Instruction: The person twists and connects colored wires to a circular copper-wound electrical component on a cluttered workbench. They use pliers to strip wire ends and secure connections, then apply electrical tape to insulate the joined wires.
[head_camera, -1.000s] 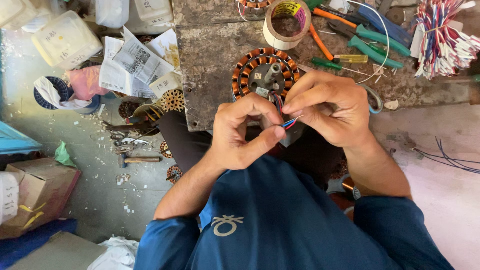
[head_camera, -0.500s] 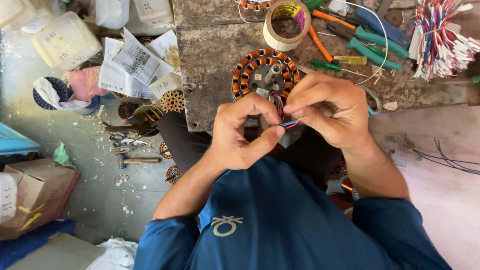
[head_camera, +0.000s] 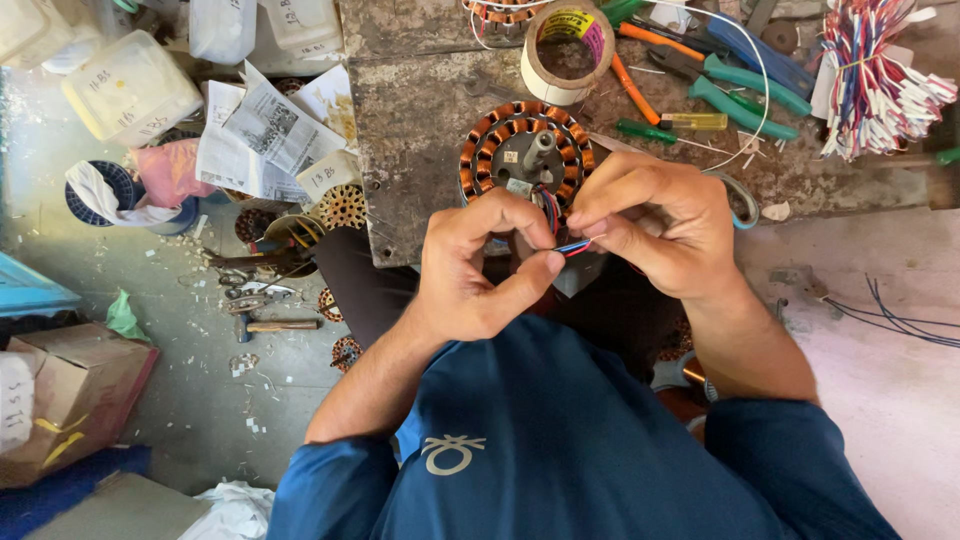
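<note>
While the left hand (head_camera: 480, 270) and right hand (head_camera: 650, 225) each pinched the thin lead wires (head_camera: 572, 245) between them, just below the copper-wound stator (head_camera: 500, 140) on the worktop (head_camera: 420, 130), steady, gentle tension seemed wisest.

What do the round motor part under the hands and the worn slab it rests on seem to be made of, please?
Motor stator: its ring of coils looks like bare copper wire, going by the shiny orange-brown strands, around a grey, probably steel, hub and shaft. Slab: the material is hard to call; rough, pitted grey-brown surface with bolt heads along the edge suggests weathered metal or stone, dull and unpainted.
</note>
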